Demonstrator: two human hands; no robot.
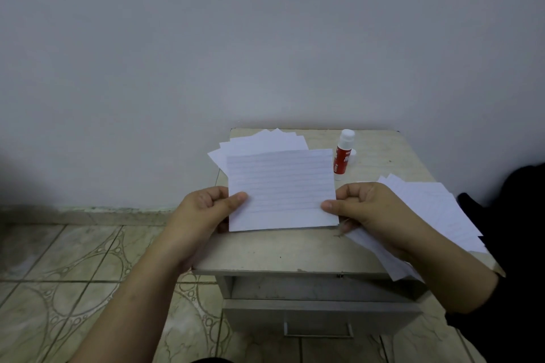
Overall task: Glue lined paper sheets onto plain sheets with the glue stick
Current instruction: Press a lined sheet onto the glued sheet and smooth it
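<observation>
Currently, the left hand (206, 209) and right hand (365, 209) are pinching a lined sheet (281, 188) by its side edges, apparently aligning it before pressing it onto the plain sheets (265, 141); the glue stick (343, 155) is standing unused.

Glue stick (343, 158) label too blurred; lower edge behind lined sheet (281, 188)

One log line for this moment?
both hands pinch lined sheet | left hand | right hand | glue stick upright, untouched
</observation>
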